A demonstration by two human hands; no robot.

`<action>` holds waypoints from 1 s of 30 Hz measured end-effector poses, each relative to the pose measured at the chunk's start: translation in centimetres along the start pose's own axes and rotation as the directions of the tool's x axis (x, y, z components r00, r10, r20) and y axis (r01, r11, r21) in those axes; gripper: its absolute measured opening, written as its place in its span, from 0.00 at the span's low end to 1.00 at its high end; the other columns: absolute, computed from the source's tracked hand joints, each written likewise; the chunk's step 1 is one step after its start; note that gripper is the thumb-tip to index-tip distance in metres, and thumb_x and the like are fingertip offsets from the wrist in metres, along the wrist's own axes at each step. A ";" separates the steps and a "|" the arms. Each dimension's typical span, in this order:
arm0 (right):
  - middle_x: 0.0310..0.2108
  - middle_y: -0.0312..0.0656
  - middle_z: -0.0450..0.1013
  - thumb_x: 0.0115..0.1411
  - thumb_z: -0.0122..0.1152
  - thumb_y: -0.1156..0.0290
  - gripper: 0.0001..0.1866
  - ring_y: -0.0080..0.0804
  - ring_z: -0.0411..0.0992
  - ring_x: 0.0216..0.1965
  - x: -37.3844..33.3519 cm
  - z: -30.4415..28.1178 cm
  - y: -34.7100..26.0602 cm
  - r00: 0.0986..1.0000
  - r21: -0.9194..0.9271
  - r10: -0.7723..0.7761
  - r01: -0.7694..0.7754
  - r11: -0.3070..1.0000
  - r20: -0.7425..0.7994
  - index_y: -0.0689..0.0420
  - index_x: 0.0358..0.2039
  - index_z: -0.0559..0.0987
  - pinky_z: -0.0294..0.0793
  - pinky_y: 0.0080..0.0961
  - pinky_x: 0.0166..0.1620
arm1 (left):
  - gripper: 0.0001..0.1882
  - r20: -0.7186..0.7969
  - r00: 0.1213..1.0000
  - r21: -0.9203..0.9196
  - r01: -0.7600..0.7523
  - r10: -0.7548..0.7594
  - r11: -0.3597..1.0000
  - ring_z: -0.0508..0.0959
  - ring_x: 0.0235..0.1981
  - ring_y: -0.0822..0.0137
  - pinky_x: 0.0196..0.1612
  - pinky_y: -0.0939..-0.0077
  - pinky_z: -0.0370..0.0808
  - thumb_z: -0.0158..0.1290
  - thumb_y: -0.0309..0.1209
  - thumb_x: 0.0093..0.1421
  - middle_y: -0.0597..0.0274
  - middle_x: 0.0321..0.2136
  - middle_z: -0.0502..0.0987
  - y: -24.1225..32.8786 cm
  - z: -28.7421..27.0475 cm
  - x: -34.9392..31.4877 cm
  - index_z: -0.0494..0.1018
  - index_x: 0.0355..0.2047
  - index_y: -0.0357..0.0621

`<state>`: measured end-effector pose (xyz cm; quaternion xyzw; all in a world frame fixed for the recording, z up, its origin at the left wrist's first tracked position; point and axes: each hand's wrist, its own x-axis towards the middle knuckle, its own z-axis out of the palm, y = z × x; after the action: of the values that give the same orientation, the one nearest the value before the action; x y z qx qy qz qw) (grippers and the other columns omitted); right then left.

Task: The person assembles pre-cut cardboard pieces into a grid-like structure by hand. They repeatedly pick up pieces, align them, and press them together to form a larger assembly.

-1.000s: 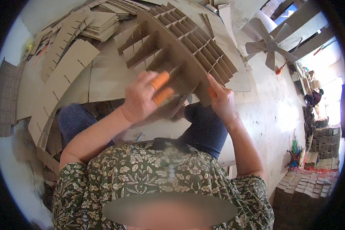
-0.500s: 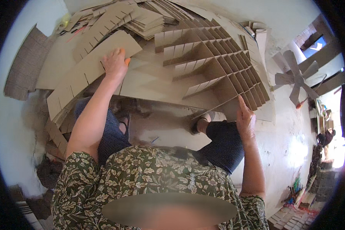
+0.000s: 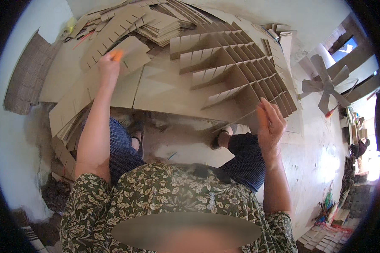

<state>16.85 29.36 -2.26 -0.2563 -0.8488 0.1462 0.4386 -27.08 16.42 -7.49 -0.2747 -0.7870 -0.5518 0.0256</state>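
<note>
Head view: the left hand pinches a slotted cardboard strip atop the pile at the floor's far left; the right hand, fingers loosely curled, steadies the cardboard divider grid's near edge. Pulling carelessly could snag slots or topple the stack. Pale concrete floor, fan beside.

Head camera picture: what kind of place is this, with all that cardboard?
Probably a small workshop where cardboard box dividers are put together on the floor. A slotted cardboard grid stands half built, stacks of notched cardboard strips lie around, and the left hand reaches to a loose strip.
</note>
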 end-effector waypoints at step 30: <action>0.32 0.35 0.76 0.61 0.59 0.71 0.11 0.21 0.69 0.35 -5.9 -1.7 3.9 0.799 0.271 0.556 -0.496 0.825 -0.231 0.64 0.40 0.80 0.69 0.21 0.40 | 0.12 0.270 0.558 -0.338 -0.709 0.785 0.620 0.78 0.30 0.61 0.33 0.77 0.74 0.57 0.20 0.56 0.52 0.34 0.78 7.7 8.2 -13.8 0.76 0.42 0.36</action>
<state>22.35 29.31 -7.11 -0.4572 -0.6481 0.3053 0.5270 -9.63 19.94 -8.85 -0.6887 -0.5261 -0.4933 0.0736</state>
